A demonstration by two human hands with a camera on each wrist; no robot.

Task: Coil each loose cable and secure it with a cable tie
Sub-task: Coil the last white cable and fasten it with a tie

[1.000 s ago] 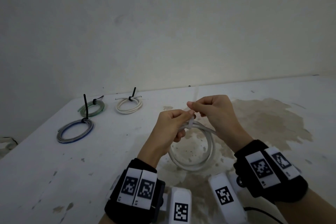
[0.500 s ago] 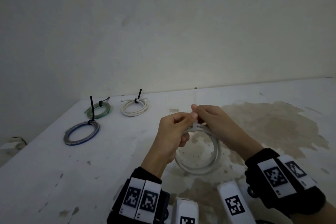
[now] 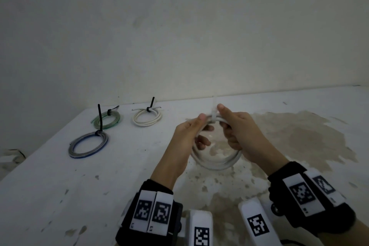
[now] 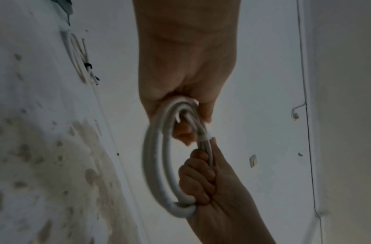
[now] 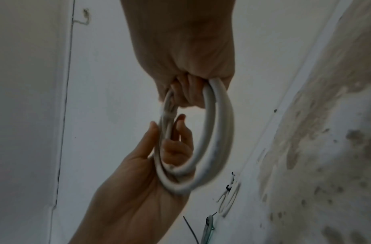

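Note:
Above the table I hold a white cable coil [image 3: 217, 166] in both hands. My left hand [image 3: 199, 126] grips its upper left part, fingers curled through the ring, as the left wrist view shows [image 4: 180, 115]. My right hand [image 3: 227, 124] grips the upper right part in a fist, thumb up against a white cable tie [image 3: 213, 115]. The tie wraps the strands between my hands, and its tail points upward. In the left wrist view the tie [image 4: 207, 137] sits snug on the coil [image 4: 153, 165]. The right wrist view shows the coil [image 5: 220, 132] held by both hands.
Three tied coils lie at the far left of the white table [image 3: 60, 185]: a green one [image 3: 106, 119], a grey-blue one [image 3: 88, 144] and a white one [image 3: 147, 119], each with a black tie. A brown stain [image 3: 299, 136] spreads on the right. A wall stands behind.
My right hand has gone from pinching the tie's tail above the coil to gripping the coil beside the tie. My left hand has kept its hold on the coil.

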